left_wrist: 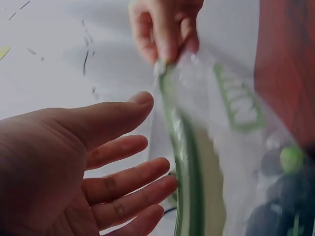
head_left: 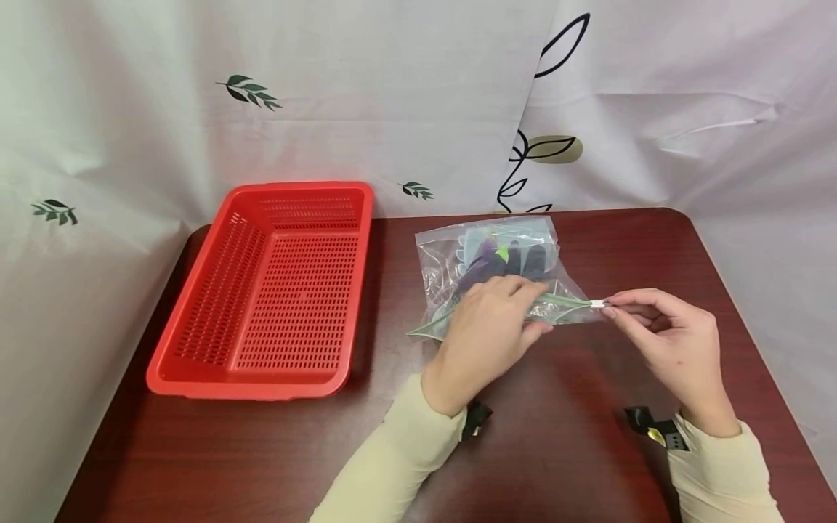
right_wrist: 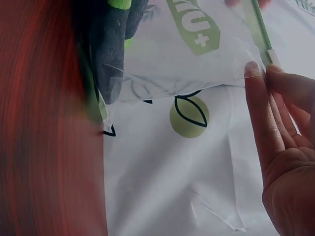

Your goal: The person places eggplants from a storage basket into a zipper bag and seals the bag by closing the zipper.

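Observation:
A clear plastic slider bag (head_left: pixel 434 254) lies on the table with its green-edged mouth toward me, parted along much of its length. Inside it show dark purple, rounded things (head_left: pixel 485 263) with bright green bits, and a pale blue piece (head_left: pixel 539 227) with a scalloped edge. At the mouth's right end, my right hand (head_left: pixel 680 341) pinches the white slider (head_left: pixel 597 303) between thumb and fingers. My left hand (head_left: pixel 487 327) is over the mouth's middle; in the left wrist view its fingers (left_wrist: pixel 133 189) are spread and loosely extended, fingertips right at the green zip strip (left_wrist: pixel 194 182).
A red perforated plastic basket (head_left: pixel 360 290) stands on the dark red wooden table (head_left: pixel 543 450) left of the bag. White cloth (head_left: pixel 366 109) printed with leaves hangs behind the table and at its sides. Each wrist wears a dark strap.

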`<state>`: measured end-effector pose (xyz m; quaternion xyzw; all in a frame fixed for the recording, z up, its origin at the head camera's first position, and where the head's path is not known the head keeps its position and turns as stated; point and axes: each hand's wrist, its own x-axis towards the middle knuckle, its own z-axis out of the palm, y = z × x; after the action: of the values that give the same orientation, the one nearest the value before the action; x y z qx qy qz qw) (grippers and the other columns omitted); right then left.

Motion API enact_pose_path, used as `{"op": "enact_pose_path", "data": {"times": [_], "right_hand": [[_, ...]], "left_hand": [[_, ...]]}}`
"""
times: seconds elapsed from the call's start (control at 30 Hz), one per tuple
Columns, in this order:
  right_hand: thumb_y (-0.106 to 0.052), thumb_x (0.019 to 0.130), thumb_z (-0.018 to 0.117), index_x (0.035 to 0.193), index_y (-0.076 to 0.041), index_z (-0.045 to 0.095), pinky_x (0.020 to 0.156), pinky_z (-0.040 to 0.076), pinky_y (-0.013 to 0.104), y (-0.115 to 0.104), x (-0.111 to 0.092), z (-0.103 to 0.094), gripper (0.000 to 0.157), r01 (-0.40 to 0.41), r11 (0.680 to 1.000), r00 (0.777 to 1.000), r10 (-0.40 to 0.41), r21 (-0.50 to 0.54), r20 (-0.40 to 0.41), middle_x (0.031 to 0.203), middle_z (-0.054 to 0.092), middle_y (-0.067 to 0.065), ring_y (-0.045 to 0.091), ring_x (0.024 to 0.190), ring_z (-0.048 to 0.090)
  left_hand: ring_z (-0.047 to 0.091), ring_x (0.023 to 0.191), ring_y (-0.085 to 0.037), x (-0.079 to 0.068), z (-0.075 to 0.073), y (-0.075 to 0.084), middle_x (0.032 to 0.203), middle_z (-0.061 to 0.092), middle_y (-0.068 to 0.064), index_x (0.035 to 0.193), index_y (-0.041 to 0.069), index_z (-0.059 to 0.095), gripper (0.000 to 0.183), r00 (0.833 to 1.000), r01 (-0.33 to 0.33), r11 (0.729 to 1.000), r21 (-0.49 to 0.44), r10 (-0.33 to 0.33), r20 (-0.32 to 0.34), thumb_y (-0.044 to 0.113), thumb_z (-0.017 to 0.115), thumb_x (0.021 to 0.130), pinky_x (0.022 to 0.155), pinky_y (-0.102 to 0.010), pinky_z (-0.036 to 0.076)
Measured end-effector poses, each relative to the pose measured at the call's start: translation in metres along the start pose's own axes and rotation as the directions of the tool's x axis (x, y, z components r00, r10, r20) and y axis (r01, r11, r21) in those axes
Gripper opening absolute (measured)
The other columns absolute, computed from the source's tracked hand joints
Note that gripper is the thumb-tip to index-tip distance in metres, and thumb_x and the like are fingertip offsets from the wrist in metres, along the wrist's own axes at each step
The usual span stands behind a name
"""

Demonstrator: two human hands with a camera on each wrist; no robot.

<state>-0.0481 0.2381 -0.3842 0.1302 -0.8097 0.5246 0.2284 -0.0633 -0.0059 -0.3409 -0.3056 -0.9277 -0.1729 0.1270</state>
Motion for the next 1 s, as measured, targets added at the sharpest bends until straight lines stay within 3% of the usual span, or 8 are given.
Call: {"op": "enact_pose_path", "data": {"times": [0.33,0.63,1.0], "right_hand": [[0.029,0.068,0.073,0.092,0.010,0.073,0.058,0.046,0.010,-0.002,0.001,0.003,0.031,0.038,0.999,0.999,-0.038,-0.023,0.012,0.084,0.072,-0.001,0.002,0.065,0.064],[0.028,0.070,0.073,0.094,0.009,0.074,0.061,0.046,0.009,-0.011,0.002,0.004,0.030,0.062,0.997,0.998,-0.061,-0.041,0.010,0.086,0.073,0.001,0.000,0.071,0.066],[0.027,0.070,0.074,0.094,0.007,0.075,0.062,0.045,0.008,0.000,-0.001,0.001,0.031,0.063,0.994,0.998,-0.062,-0.087,0.013,0.089,0.073,-0.004,-0.002,0.071,0.063]], "left_hand": [[0.060,0.107,-0.008,0.016,0.018,0.019,0.114,0.070,0.012,0.124,0.026,0.072,0.037,0.996,-0.051,0.994,0.097,0.057,-0.066,0.042,0.074,0.091,0.087,-0.028,0.042],[0.063,0.099,-0.004,0.029,0.022,0.025,0.105,0.071,0.014,0.112,0.025,0.076,0.019,0.991,-0.124,0.988,0.090,0.128,-0.036,0.032,0.064,0.099,0.084,-0.023,0.046],[0.064,0.093,-0.003,0.036,0.027,0.031,0.098,0.071,0.016,0.109,0.028,0.077,0.018,0.989,-0.144,0.982,0.126,0.146,-0.012,0.032,0.063,0.099,0.077,-0.022,0.045]]}}
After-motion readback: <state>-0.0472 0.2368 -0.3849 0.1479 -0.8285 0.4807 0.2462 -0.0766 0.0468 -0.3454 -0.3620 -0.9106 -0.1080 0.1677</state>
